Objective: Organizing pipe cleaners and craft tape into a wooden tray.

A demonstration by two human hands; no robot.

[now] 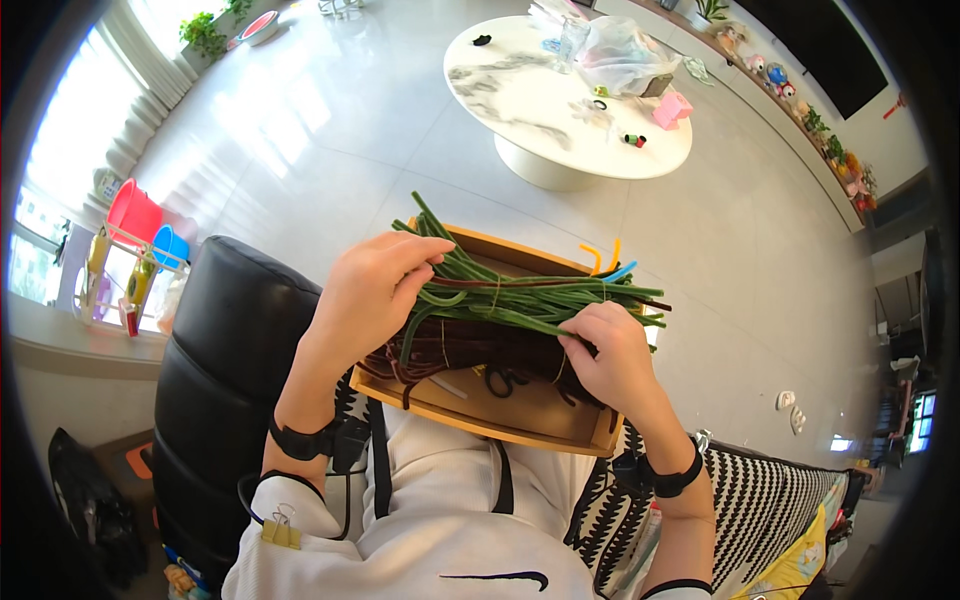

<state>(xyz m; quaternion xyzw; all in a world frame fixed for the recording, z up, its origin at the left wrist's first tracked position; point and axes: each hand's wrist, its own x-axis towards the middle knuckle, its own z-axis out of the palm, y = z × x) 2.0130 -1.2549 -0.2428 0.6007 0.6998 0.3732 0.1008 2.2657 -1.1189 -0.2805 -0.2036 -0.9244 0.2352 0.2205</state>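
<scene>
A wooden tray (525, 435) rests on the lap. Across it lies a banded bundle of green pipe cleaners (517, 296), with a banded dark brown bundle (480, 349) on its nearer side. My left hand (382, 289) is at the left end of the green bundle, thumb and forefinger close together by the stems; whether it pinches one is unclear. My right hand (611, 356) has its fingertips on a green pipe cleaner at the bundle's near right edge. Black-handled scissors (501, 382) lie partly hidden under the brown bundle. Yellow stems (592, 259) and a blue stem (621, 271) stick out behind.
A black leather sofa arm (240, 390) stands close on the left. Ahead is a round marble-topped table (517, 112) bearing a plastic bag (626, 56) and a pink box (672, 110). A black-and-white patterned cover (757, 487) lies on the right.
</scene>
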